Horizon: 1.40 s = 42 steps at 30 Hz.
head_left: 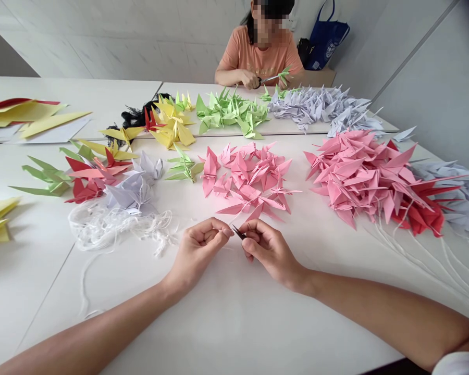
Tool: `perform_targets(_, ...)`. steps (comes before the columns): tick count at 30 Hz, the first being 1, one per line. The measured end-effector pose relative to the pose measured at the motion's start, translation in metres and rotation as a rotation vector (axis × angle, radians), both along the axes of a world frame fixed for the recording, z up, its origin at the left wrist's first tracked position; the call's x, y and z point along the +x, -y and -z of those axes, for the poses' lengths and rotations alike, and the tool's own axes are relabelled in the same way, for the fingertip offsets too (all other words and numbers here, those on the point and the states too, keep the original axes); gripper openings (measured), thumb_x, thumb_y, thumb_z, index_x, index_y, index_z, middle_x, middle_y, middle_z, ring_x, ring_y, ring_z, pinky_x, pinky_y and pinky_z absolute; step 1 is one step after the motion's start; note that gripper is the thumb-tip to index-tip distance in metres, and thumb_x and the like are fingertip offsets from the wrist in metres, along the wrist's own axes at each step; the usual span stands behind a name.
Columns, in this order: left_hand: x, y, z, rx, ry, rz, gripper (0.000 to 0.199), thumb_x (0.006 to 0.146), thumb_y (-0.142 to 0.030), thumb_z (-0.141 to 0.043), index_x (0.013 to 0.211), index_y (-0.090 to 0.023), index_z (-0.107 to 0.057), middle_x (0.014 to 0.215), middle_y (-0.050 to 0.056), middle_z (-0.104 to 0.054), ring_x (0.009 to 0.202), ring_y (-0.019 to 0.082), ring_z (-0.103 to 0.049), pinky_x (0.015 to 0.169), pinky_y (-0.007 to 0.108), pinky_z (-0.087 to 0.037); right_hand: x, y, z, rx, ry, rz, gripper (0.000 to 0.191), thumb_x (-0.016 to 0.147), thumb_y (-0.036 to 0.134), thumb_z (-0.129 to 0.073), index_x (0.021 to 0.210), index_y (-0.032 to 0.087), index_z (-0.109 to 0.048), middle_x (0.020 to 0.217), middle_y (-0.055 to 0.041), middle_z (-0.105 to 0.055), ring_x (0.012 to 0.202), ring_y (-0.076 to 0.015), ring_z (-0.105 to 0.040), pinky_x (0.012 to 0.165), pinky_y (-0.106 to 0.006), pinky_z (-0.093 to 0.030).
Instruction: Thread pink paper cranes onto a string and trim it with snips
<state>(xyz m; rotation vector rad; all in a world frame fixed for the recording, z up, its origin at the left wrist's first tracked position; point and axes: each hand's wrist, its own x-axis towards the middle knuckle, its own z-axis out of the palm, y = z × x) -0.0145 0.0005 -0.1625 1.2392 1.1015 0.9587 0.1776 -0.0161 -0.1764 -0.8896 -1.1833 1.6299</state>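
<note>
My left hand [203, 245] pinches something small and thin, perhaps the end of a white thread, that is too fine to make out. My right hand [268, 250] is closed on a small dark pointed tool [238, 232], whose tip almost meets the left fingertips. Both hands are held over the front of the white table [238, 323]. Just beyond them lie pink folded paper cranes [244, 169]. A tangle of white thread [113, 224] rests left of my left hand.
Piles of pink cranes [363, 172], red cranes [422, 216], green cranes [232, 109] and pale lilac cranes [316, 107] cover the table's back and right. Yellow cranes [174, 125] lie behind. Across the table a person [263, 57] holds scissors and a green crane.
</note>
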Motion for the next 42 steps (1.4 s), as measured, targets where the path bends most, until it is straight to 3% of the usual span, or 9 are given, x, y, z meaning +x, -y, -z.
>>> perform_targets(7,0.0003,0.0001,-0.0033,0.001,-0.001,-0.016,0.024,0.094,-0.038,-0.065,0.082,-0.018,-0.065,0.062,-0.005,-0.046,0.054,0.007,-0.029,0.050,0.021,-0.022,0.0001,0.0003,-0.0008,-0.007,-0.006,-0.002,0.028,0.092,0.043,-0.073,0.105,0.020,-0.062,0.073,0.0057,-0.039,0.064,-0.0080,-0.048,0.059,-0.022,-0.047)
perform_targets(13,0.0020,0.0008,-0.0045,-0.002,-0.009,0.010,0.027,0.093,-0.041,-0.065,0.081,-0.017,-0.063,0.063,-0.005,-0.047,0.056,0.008,-0.035,0.053,0.021,-0.027,0.0003,0.0000,-0.0010,0.004,0.008,-0.007,0.029,0.091,0.043,-0.073,0.104,0.020,-0.062,0.074,0.0056,-0.038,0.064,-0.0083,-0.048,0.060,-0.022,-0.048)
perform_targets(19,0.0008,0.0016,-0.0059,0.008,-0.027,0.015,0.028,0.094,-0.041,-0.065,0.079,-0.018,-0.062,0.059,-0.007,-0.038,0.054,0.007,-0.027,0.050,0.022,-0.021,0.0003,0.0006,-0.0008,-0.001,0.015,0.005,0.029,0.091,0.045,-0.073,0.102,0.019,-0.062,0.073,0.0053,-0.040,0.064,-0.0088,-0.048,0.060,-0.023,-0.047)
perform_targets(26,0.0012,0.0008,-0.0048,0.005,-0.040,0.013,0.027,0.093,-0.043,-0.065,0.082,-0.018,-0.063,0.060,-0.006,-0.040,0.053,0.008,-0.028,0.050,0.022,-0.022,0.0006,0.0007,-0.0023,0.019,0.040,0.018,0.029,0.093,0.046,-0.070,0.099,0.019,-0.061,0.069,0.0047,-0.045,0.063,-0.0109,-0.048,0.060,-0.025,-0.046)
perform_targets(36,0.0001,0.0002,-0.0028,-0.005,0.003,-0.022,0.029,0.095,-0.045,-0.063,0.085,-0.018,-0.062,0.066,-0.005,-0.044,0.053,0.006,-0.026,0.049,0.022,-0.019,-0.0002,0.0017,-0.0016,-0.009,0.038,0.028,0.031,0.090,0.047,-0.073,0.103,0.020,-0.062,0.074,0.0050,-0.039,0.064,-0.0102,-0.048,0.060,-0.024,-0.045)
perform_targets(39,0.0004,-0.0001,-0.0015,-0.024,0.040,-0.042,0.030,0.096,-0.048,-0.062,0.087,-0.019,-0.061,0.067,-0.006,-0.044,0.051,0.006,-0.025,0.048,0.022,-0.019,0.0004,0.0050,-0.0052,0.092,0.144,0.005,0.031,0.091,0.047,-0.071,0.104,0.021,-0.061,0.076,0.0038,-0.042,0.067,-0.0117,-0.048,0.062,-0.026,-0.044)
perform_targets(42,0.0010,-0.0003,-0.0013,0.013,0.037,-0.052,0.031,0.094,-0.047,-0.064,0.085,-0.018,-0.060,0.074,-0.003,-0.051,0.055,0.007,-0.031,0.050,0.022,-0.023,0.0023,0.0090,-0.0096,0.295,0.272,-0.038,0.027,0.091,0.044,-0.071,0.101,0.021,-0.062,0.079,0.0019,-0.045,0.071,-0.0130,-0.048,0.064,-0.026,-0.044)
